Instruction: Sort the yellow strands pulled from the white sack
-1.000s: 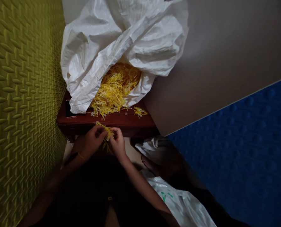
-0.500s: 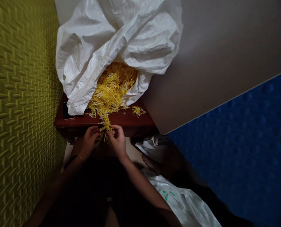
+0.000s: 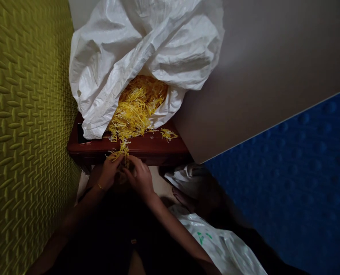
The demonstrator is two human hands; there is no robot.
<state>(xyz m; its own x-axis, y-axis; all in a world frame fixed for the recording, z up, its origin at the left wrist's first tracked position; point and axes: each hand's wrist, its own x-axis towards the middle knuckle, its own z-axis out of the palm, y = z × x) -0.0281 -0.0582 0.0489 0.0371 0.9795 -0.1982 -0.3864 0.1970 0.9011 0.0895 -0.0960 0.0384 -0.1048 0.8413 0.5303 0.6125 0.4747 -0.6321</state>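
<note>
A heap of thin yellow strands with pale ends (image 3: pixel 137 110) spills from the mouth of a white woven sack (image 3: pixel 101 76) onto a dark red bench (image 3: pixel 155 147). A few of the strands trail over its front edge to my hands. My left hand (image 3: pixel 110 170) is closed, pinching a small bunch of them that sticks out above its fingers. Close beside it, my right hand (image 3: pixel 140 175) has thumb and fingers bent around the same bunch, just in front of the bench. The exact kind of strand is too fine to make out.
A dark phone-like object (image 3: pixel 82 133) lies partly under the sack. Yellow textured matting (image 3: pixel 29 114) stands at left, a grey-brown panel (image 3: pixel 258 68) and blue matting (image 3: pixel 301 172) at right. Another white bag (image 3: pixel 212 236) with green print lies lower right, near a foot (image 3: pixel 184 196).
Both hands have drawn slightly down and closer together. The bunch has shifted left over my left fingers, and my right fingers have curled further inward.
</note>
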